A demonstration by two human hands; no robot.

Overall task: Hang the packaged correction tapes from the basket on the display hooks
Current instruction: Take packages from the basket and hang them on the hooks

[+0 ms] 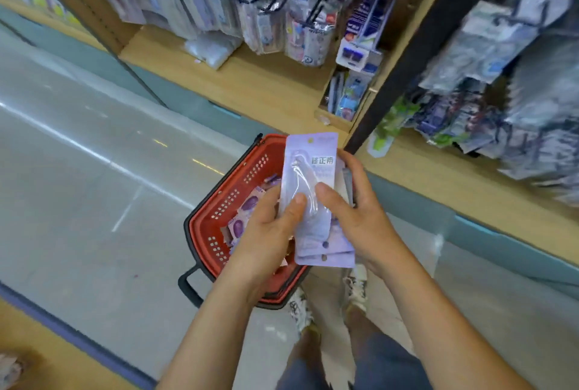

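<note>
Both hands, left hand (272, 226) and right hand (354, 211), grip stacked correction tape packs (313, 170) (lilac) above the red basket (225, 201).

Bare forearms (416, 305), blue denim shorts (385, 367), white/blk patterned sneakers (355, 287), worn-looking.
</note>
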